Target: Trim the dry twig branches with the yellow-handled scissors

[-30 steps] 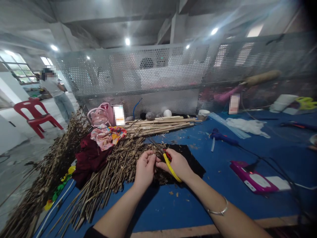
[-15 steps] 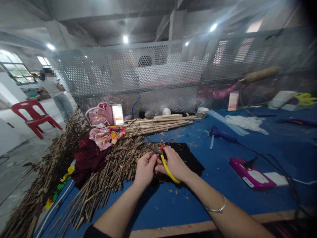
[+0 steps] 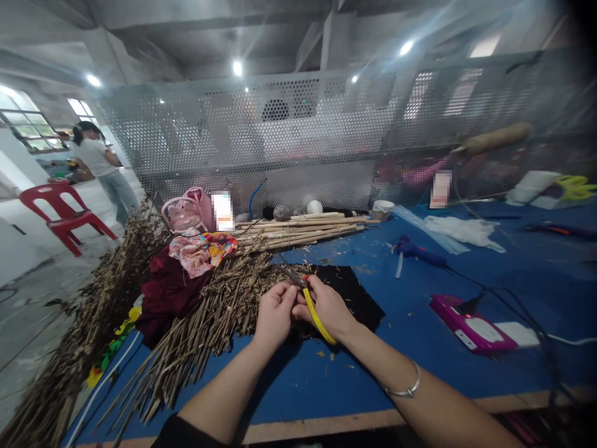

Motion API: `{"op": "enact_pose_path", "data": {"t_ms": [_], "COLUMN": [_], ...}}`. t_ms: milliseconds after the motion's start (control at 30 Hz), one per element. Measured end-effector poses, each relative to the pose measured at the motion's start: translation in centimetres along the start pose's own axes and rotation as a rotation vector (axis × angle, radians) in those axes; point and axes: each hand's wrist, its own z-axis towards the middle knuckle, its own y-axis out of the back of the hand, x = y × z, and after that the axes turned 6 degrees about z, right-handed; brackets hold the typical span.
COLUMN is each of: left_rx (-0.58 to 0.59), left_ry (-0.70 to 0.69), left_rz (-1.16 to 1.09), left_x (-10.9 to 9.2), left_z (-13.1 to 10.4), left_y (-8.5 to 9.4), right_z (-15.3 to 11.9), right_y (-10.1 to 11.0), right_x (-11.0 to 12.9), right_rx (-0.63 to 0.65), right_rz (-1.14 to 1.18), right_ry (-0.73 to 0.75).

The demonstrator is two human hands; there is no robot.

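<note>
My right hand [image 3: 330, 309] is wrapped round a pair of scissors [image 3: 317, 318] with a yellow and red handle. Their dark blades point up and to the left, over a heap of dry plant stalks [image 3: 200, 326]. Close beside it, my left hand [image 3: 274, 313] is closed in a pinch; what lies between its fingertips is too small or hidden to make out. Both hands' fingertips nearly meet just below the blades. Under and behind the right hand lies a black cloth [image 3: 361, 302] with plant bits around it.
On the blue table [image 3: 373, 367] lie a blue glue gun [image 3: 417, 252], a magenta device [image 3: 473, 325] with cables and a bundle of pale sticks [image 3: 298, 231]. A maroon cloth [image 3: 170, 292] is at left. A perforated metal screen [image 3: 209, 143] stands behind. Beyond are a red chair [image 3: 63, 214] and a person [image 3: 100, 158].
The scissor blades look closer together than before. Both hands keep nearly the same place and grip. In the background the standing person has turned slightly.
</note>
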Motion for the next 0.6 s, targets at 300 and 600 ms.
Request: {"op": "enact_pose_path", "data": {"t_ms": [300,600], "left_rx": [-0.032,-0.173], "left_ry": [0.030,0.038], "left_rz": [-0.021,-0.039], "left_x": [-0.02,0.22], "left_z": [0.17,0.26], "left_y": [0.02,0.13], "right_z": [0.21,0.14], "right_y": [0.30,0.39], "right_x": [0.35,0.72], "right_rx": [-0.004,-0.022], "right_rz": [-0.099,-0.167], "right_ry": [-0.067,-0.008]}}
